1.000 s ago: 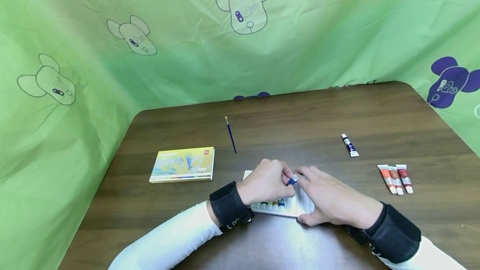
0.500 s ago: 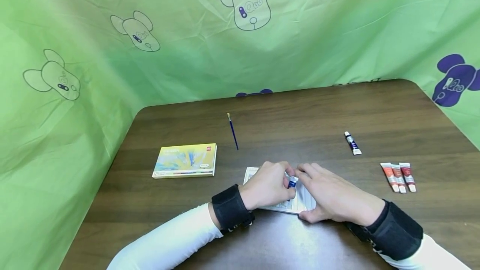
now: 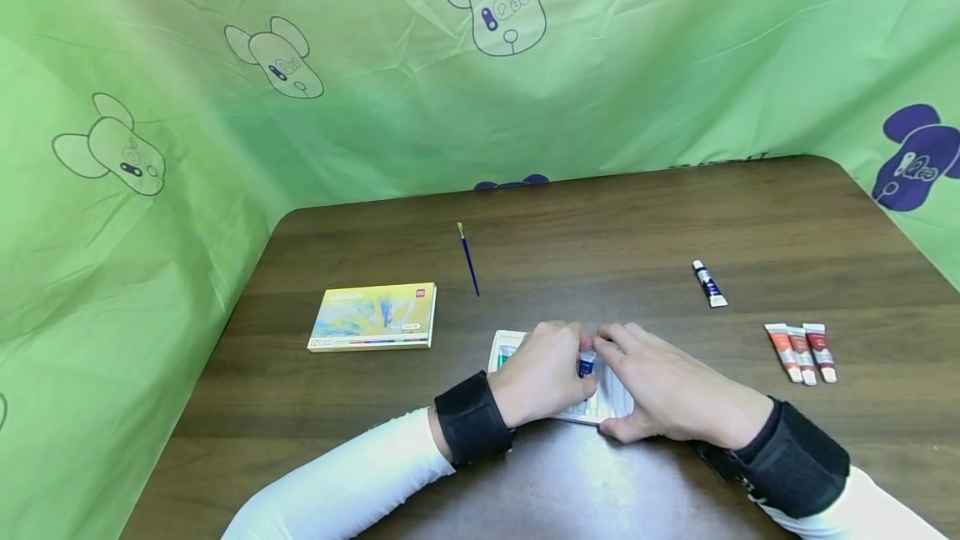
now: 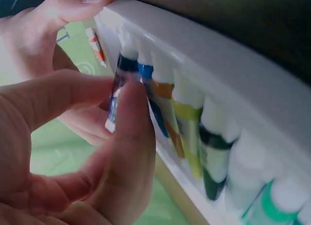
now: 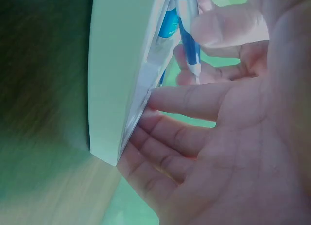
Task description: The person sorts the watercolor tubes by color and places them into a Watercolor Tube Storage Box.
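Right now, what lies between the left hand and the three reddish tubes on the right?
In the head view: the right hand and the white tray's right end, then bare table up to the reddish tubes.

Brown table [image 3: 585,248] is bearing a white tray [image 3: 609,402], yellow box [image 3: 372,317] and slim brush [image 3: 468,261] are lying leftward, blue tube [image 3: 709,283] and three reddish tubes [image 3: 802,354] are lying rightward

Box [image 3: 372,317], one, yellow, flat, left; brush [image 3: 468,261], one, blue-handled, bristles to far side, right of box; dark-blue tube [image 3: 709,284], one, right; reddish tubes [image 3: 801,357], three, side by side, nearer right; table [image 3: 360,248], wood-grained; cloth [image 3: 360,148], green, animal-printed, far side
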`<state>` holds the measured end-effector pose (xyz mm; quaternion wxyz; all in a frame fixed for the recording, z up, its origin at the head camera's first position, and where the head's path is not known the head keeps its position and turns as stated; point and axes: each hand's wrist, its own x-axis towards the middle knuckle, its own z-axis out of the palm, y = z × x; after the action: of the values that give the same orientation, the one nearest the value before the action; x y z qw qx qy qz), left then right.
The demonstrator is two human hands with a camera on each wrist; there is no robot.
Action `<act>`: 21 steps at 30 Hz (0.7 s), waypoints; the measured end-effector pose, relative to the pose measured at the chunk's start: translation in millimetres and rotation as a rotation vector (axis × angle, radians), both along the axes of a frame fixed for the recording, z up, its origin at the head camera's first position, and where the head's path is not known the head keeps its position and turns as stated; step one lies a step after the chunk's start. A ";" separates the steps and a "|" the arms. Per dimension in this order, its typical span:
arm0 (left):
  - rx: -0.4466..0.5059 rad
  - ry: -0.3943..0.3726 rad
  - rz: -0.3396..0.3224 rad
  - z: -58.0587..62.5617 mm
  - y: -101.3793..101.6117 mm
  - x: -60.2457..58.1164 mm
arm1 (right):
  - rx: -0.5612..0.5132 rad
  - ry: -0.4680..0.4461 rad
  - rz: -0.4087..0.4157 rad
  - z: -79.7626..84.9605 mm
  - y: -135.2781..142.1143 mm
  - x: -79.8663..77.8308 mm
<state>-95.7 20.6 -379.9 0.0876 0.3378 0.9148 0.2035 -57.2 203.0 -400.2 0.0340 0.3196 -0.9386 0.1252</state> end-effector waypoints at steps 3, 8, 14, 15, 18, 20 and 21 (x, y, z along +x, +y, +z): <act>-0.060 0.080 -0.038 -0.4 1.2 0.6 | -0.008 0.006 0.005 0.2 0.2 0.2; -0.178 0.172 -0.045 -0.9 1.4 2.1 | -0.007 -0.010 0.002 0.0 -0.2 -0.2; -0.298 0.249 -0.027 -0.2 0.2 3.6 | -0.007 -0.016 -0.011 -0.1 -1.0 0.9; -0.307 0.258 -0.031 -0.2 -0.1 3.7 | -0.008 -0.015 -0.009 0.0 -1.0 1.1; -0.305 0.268 -0.046 -0.2 -0.9 3.9 | -0.009 -0.011 -0.009 0.4 -1.1 1.3; -0.298 0.266 -0.054 -0.5 -1.3 3.9 | -0.011 -0.008 -0.010 0.4 -1.3 1.3; -0.297 0.266 -0.058 -0.5 -1.4 3.9 | -0.012 -0.009 -0.009 0.4 -1.5 1.2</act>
<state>-91.7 19.1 -380.4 0.0207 0.3711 0.9282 0.0173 -56.0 201.5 -399.8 0.0321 0.3146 -0.9395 0.1321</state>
